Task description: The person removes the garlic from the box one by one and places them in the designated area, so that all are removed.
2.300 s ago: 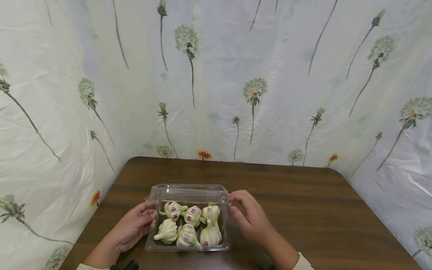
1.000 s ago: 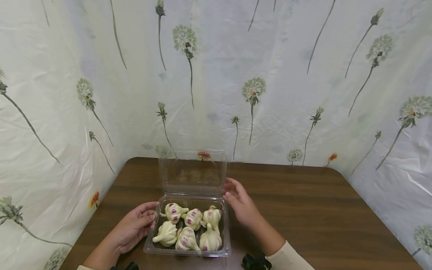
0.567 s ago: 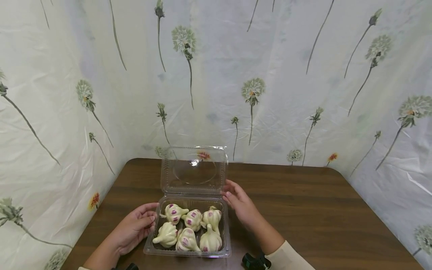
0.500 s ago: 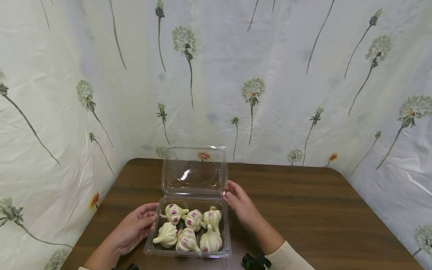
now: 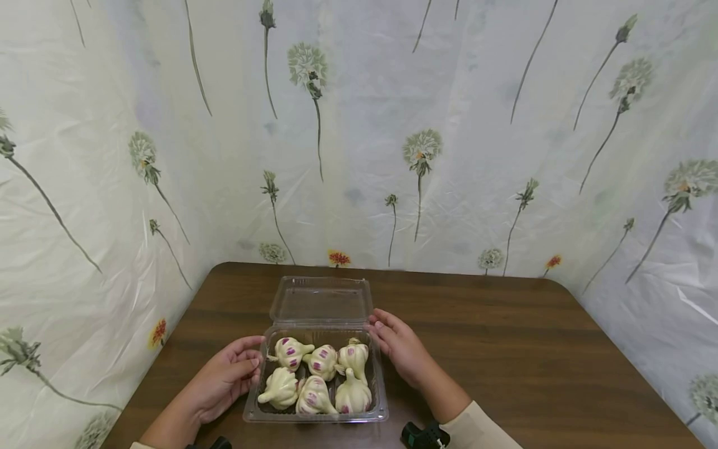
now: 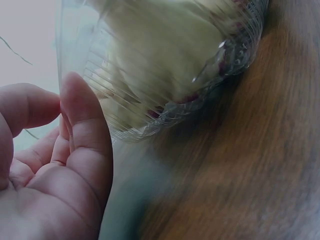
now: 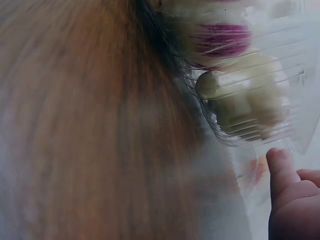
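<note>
A clear plastic clamshell container (image 5: 252,414) stands on the table with its lid (image 5: 320,300) tipped back behind it. Inside lie several garlic bulbs (image 5: 278,388), pale with purple patches, in two rows. My left hand (image 5: 227,377) is at the container's left side; the left wrist view shows thumb and a finger (image 6: 77,95) pinching the thin rim. By the back right corner, near the hinge, my right hand (image 5: 406,352) has its fingers loosely extended. In the right wrist view one fingertip (image 7: 279,156) lies just below the container's corner; whether it touches is unclear.
The dark brown wooden table (image 5: 505,349) extends mostly to the right of the container. A pale curtain (image 5: 359,125) printed with dandelions surrounds its back and sides. A black wrist device (image 5: 424,435) sits by the right sleeve.
The lid swung up from partly over the garlic to upright, then tilted back and lower behind the container. My right hand followed slightly; the left hand stayed put.
</note>
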Available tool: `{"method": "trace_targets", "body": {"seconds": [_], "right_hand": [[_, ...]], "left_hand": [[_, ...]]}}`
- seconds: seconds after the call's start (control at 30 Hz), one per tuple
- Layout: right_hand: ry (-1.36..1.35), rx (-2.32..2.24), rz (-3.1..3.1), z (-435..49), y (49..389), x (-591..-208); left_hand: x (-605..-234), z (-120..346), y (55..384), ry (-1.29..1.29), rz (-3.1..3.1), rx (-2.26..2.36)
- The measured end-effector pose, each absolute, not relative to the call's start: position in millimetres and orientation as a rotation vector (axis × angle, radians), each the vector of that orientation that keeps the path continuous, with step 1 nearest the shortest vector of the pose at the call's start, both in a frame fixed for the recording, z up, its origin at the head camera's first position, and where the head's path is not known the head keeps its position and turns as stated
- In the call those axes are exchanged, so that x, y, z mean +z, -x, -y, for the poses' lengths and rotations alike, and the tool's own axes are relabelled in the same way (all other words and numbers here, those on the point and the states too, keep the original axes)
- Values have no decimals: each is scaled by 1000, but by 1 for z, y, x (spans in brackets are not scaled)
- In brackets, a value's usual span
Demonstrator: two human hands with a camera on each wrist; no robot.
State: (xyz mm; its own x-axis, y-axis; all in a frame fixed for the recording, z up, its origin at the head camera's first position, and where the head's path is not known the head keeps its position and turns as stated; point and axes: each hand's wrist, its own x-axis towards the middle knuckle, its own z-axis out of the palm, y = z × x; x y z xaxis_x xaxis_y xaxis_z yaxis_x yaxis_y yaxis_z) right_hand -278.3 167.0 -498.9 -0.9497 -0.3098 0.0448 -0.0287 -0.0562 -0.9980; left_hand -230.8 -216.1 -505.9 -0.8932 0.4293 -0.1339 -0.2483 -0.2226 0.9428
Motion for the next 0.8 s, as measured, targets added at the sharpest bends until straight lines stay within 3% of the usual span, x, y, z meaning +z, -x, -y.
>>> {"method": "trace_targets", "body": {"seconds": [0.8], "right_hand": [[440, -1919, -2363, -171, 262, -496]], "left_hand": [[-505, 218, 230, -223, -1653, 2135]]}}
